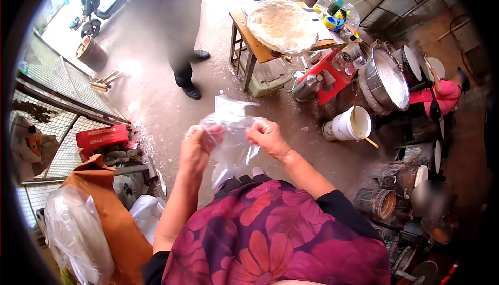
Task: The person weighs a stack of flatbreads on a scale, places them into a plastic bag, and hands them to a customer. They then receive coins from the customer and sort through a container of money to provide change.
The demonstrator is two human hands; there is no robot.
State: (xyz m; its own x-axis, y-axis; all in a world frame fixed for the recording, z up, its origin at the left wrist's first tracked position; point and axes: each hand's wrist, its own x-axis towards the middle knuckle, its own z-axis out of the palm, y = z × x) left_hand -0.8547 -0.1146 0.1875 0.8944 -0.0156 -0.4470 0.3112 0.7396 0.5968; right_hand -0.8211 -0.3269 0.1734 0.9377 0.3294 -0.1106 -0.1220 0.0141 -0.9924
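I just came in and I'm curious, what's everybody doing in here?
Someone is holding a thin, see-through plastic bag out in front of them, pinching it with the left hand and the right hand. A standing person is across from them, and a person in pink is over by the big pots. A wide, flat, round thing lies on the wooden table.

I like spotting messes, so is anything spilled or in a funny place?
Pale bits are scattered on the floor near the red box, as if something spilled. Some sticks lie loose on the ground by the brown bucket, which looks untidy.
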